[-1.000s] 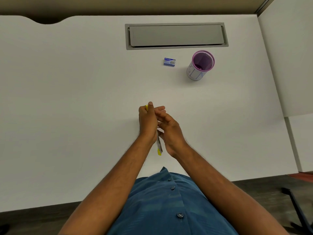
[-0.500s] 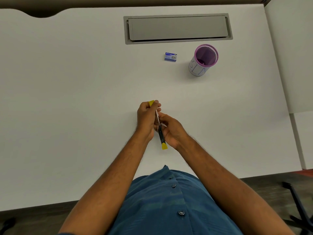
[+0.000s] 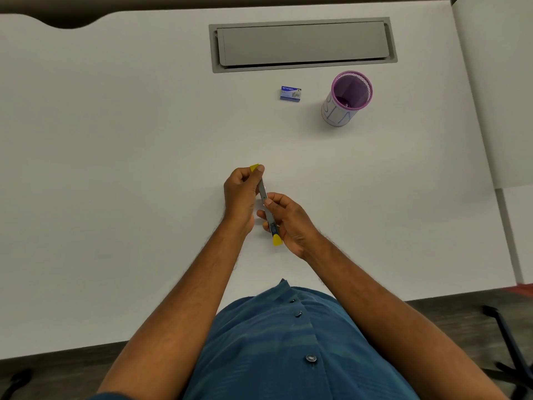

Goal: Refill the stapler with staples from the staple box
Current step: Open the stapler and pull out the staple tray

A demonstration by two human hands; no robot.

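Here you hold the slim grey, yellow-tipped stapler [image 3: 266, 204] above the white desk [image 3: 115, 168]; left hand [image 3: 240, 194] pinches its far end, right hand [image 3: 288, 220] grips the near, likely to open it; the small blue staple box [image 3: 290, 93] sits well apart, beside the purple mesh cup [image 3: 346, 98].

White desk [image 3: 115, 168], grey cable hatch [image 3: 302, 43] at far edge, purple mesh pen cup [image 3: 344, 101] upright nearby.

Matt white desk [image 3: 115, 168], stapler [image 3: 266, 203] seemingly metal with yellow plastic ends, purple mesh cup [image 3: 347, 98]
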